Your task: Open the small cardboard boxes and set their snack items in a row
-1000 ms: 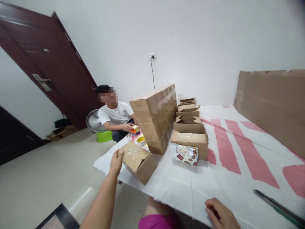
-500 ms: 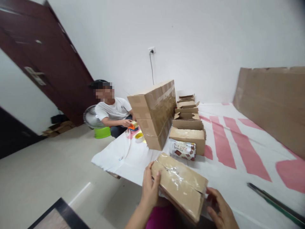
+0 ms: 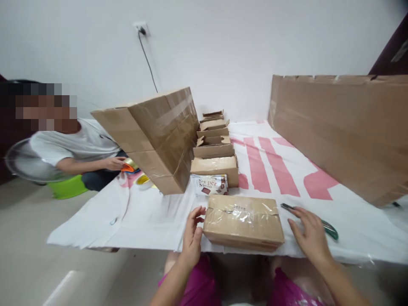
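Observation:
A small taped cardboard box [image 3: 244, 221] lies flat at the table's near edge, its top creased and shiny with clear tape. Beside its left end is my left hand [image 3: 192, 236], fingers apart and curved toward the box; whether they touch it I cannot tell. My right hand [image 3: 309, 233] is to the right of the box, fingers stretched and thumb apart, over a utility knife [image 3: 330, 230]. The knife's dark tip and green handle end show on either side of the hand; its middle is hidden. A white "Super Meal" packet [image 3: 210, 185] leans behind the box.
Taped boxes [image 3: 159, 140] are stacked at left. Beyond the packet runs a row of small cartons [image 3: 214, 163], some with open flaps. A large cardboard panel [image 3: 338, 131] stands at right. Across the table, a person [image 3: 79, 140] holds an orange tape roll [image 3: 128, 166].
The box, tilted in my hands before, now lies flat on the table. My right hand has left its right end and moved over the knife. The view has swung right.

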`<state>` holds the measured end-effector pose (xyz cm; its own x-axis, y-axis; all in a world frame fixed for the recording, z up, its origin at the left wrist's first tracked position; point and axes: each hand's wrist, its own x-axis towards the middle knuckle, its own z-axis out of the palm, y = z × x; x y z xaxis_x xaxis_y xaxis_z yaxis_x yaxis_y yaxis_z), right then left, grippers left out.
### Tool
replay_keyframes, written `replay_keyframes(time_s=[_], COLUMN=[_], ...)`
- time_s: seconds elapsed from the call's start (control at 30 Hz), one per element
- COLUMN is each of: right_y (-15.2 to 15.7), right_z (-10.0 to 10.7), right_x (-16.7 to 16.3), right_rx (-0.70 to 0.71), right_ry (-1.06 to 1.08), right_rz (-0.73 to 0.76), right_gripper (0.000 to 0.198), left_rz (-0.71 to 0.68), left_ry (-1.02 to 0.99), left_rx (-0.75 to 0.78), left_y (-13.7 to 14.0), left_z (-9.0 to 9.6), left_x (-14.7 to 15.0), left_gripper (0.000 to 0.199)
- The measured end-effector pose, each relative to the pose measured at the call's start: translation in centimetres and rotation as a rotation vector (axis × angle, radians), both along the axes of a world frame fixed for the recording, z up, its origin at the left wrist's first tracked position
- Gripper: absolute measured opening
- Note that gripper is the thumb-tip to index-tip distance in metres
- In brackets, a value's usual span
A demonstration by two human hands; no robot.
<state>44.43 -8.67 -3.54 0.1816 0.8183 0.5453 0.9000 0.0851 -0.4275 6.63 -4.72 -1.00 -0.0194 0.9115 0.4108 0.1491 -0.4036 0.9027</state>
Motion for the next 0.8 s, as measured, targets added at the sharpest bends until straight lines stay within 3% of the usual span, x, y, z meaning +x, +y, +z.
replay_keyframes(time_s=[0.1, 0.17, 0.33, 0.53, 0.6, 0.7, 0.8], right_y=[0.2, 0.3, 0.5, 1.7, 2.0, 2.1, 2.2], right_z=[-0.9, -1.6, -2.2, -1.8, -0.3, 4.0, 9.4], right_x=[2.5, 3.4, 4.1, 4.7, 4.2, 2.2, -0.5], right_rx=[-0.14, -0.256, -0.38, -0.366, -0.275, -0.01, 0.159], right_ry=[-0.242, -0.308, -0.342, -0.158, -0.054, -0.019, -0.132], right_rz=[-0.208, -0.269, -0.272, -0.138, -0.128, -0.08, 0.134], right_gripper=[0.043, 0.042, 0.039, 0.034, 0.037, 0.042, 0.034], left_rz=[-0.048, -0.007, 0.069, 0.066, 0.074, 0.088, 0.115], left_ry=[-0.103, -0.122, -0.108, -0.05, -0.048, -0.049, -0.065], left_rx=[-0.068, -0.155, -0.257, -0.229, -0.209, -0.168, 0.011], left_y=[1.1, 1.8, 2.5, 2.3, 2.2, 1.9, 1.6], left_z=[-1.7, -2.7, -3.9, -3.7, -3.6, -3.2, -1.7], left_x=[-0.1, -0.1, -0.1, -0.2, -0.1, -0.1, 0.0], left_gripper=[0.065, 0.066, 0.065, 0.06, 0.058, 0.055, 0.048])
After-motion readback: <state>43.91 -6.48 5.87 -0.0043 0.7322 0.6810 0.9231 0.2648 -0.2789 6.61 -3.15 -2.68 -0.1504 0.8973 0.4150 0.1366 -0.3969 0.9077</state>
